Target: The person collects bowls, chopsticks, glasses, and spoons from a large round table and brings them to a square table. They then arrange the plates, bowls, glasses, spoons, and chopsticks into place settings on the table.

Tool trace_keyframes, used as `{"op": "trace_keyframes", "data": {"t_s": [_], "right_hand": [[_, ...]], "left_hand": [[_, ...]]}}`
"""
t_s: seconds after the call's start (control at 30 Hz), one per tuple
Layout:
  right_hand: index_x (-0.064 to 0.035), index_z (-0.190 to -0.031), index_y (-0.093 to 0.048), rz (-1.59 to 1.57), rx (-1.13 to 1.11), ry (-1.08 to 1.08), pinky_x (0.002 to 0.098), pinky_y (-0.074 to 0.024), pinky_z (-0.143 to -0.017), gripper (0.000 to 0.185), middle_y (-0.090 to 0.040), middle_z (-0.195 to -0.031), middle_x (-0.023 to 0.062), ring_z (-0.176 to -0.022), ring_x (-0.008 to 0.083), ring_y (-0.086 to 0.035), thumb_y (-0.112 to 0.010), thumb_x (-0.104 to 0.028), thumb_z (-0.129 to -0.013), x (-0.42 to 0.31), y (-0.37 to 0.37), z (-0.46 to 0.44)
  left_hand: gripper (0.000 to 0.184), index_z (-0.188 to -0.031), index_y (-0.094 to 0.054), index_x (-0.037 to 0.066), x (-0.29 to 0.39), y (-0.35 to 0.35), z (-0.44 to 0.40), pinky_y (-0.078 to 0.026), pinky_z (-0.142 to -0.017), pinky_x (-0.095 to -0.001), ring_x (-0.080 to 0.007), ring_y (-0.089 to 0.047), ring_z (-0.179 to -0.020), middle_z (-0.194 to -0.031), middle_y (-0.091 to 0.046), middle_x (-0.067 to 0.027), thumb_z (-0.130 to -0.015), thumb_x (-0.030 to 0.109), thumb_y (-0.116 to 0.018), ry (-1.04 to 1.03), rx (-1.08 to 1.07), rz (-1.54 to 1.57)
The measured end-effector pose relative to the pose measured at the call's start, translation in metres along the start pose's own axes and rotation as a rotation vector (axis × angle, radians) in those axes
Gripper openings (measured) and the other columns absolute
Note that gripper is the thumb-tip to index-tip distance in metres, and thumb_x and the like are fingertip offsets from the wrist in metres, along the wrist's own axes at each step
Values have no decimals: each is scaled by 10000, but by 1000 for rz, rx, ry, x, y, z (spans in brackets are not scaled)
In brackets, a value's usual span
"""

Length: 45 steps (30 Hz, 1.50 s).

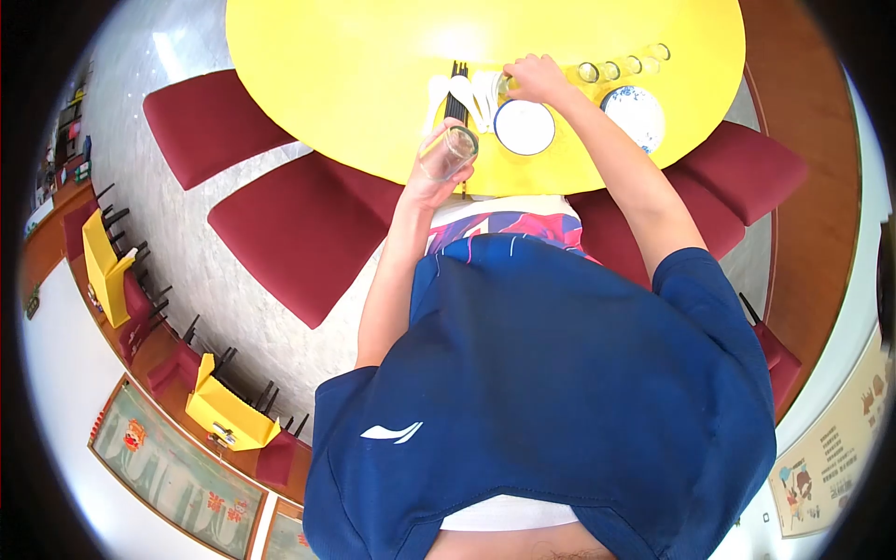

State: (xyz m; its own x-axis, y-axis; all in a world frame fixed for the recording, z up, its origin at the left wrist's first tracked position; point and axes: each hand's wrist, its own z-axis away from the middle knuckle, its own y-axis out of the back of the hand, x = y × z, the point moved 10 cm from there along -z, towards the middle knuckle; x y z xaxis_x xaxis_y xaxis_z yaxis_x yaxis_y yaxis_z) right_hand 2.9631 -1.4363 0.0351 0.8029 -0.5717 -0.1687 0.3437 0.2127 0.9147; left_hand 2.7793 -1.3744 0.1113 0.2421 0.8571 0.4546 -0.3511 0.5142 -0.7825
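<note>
My left hand (432, 177) is wrapped around a clear drinking glass (448, 154), held tilted over the table's near edge. Farther out, my right hand (537, 77) has its fingers closed on another clear glass (505, 85), partly hidden by the hand. Between the two hands lie black chopsticks (455, 107) and several white spoons (437, 91). A white bowl or plate with a dark rim (525, 128) sits just below my right hand. Under my right forearm's outer side is a white dish with blue patterns (637, 117).
Several clear glasses (611, 70) stand in a row on the round yellow table (355, 103), right of my right hand. Dark red chairs (299, 229) surround its near side. Smaller yellow tables (229, 411) stand at the far left.
</note>
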Motion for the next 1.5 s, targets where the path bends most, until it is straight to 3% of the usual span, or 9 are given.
{"op": "trace_keyframes", "data": {"t_s": [0.2, 0.27, 0.37, 0.63, 0.83, 1.07, 1.17, 1.23, 1.5], "right_hand": [[-124, -1041, -655, -117, 139, 22, 398, -481, -820, 376, -656, -967, 96, -899, 260, -630, -673, -371, -759, -2, 58, 23], [-98, -1072, -645, -530, 334, 10, 326, -505, -743, 343, -658, -973, 72, -820, 215, -625, -663, -279, -781, 0, 103, 50], [-99, -1114, -638, -877, 286, 63, 289, -492, -749, 357, -650, -982, 50, -829, 165, -603, -663, -252, -792, -22, 144, 87], [-120, -1117, -644, -941, 317, 205, 281, -476, -727, 368, -645, -1039, 27, -899, 145, -593, -694, -259, -780, -63, 153, 113], [-152, -1151, -642, -960, 235, 238, 273, -474, -708, 377, -636, -1042, 16, -889, 142, -586, -686, -246, -789, -81, 141, 115], [-165, -1233, -594, -1062, 240, 225, 310, -493, -780, 408, -618, -1061, 60, -936, 173, -599, -640, -229, -833, -72, 127, 110], [-166, -1212, -601, -865, 470, 51, 354, -508, -821, 407, -600, -1088, 86, -956, 255, -612, -641, -214, -810, -11, 99, 80], [-166, -1204, -594, -325, 398, -191, 394, -515, -813, 388, -596, -1117, 84, -1038, 251, -592, -632, -208, -820, 29, 53, 58], [-210, -1234, -539, -196, 54, -224, 419, -522, -824, 436, -554, -1152, 112, -1042, 294, -589, -625, -195, -808, 48, -22, 22]], "left_hand": [[262, -1145, -522, 117, 9, -1, 1, -350, -446, -193, -95, -485, -644, -843, -570, -36, -917, 225, -596, -44, 3, 29], [289, -1179, -517, 130, 10, -1, -2, -355, -439, -183, -102, -481, -667, -893, -566, -53, -923, 246, -586, -51, -19, 29], [364, -1224, -495, 118, 6, -6, -8, -360, -425, -190, -96, -484, -652, -890, -577, -55, -921, 297, -588, -22, -79, 10], [468, -1252, -474, 96, -17, -26, -11, -388, -440, -197, -127, -566, -702, -894, -620, -103, -887, 350, -621, 197, -155, -121], [440, -1220, -519, 119, -23, -29, -14, -486, -494, -239, -243, -638, -941, -1070, -616, -123, -853, 306, -674, 138, -156, -79], [373, -1171, -544, 173, -27, -1, -14, -509, -578, -259, -224, -616, -972, -1160, -595, -71, -840, 277, -683, 101, -111, 42], [361, -1181, -551, 167, -24, 6, -13, -505, -595, -264, -227, -605, -986, -1178, -585, -89, -854, 266, -669, 69, -89, 100], [380, -1200, -549, 152, -20, 2, -9, -501, -627, -278, -219, -588, -978, -1179, -583, -116, -861, 284, -660, 52, -99, 189], [485, -1209, -549, 79, -11, -10, 1, -494, -772, -356, -224, -559, -993, -1210, -565, -140, -820, 326, -702, 18, -177, 427]]}}
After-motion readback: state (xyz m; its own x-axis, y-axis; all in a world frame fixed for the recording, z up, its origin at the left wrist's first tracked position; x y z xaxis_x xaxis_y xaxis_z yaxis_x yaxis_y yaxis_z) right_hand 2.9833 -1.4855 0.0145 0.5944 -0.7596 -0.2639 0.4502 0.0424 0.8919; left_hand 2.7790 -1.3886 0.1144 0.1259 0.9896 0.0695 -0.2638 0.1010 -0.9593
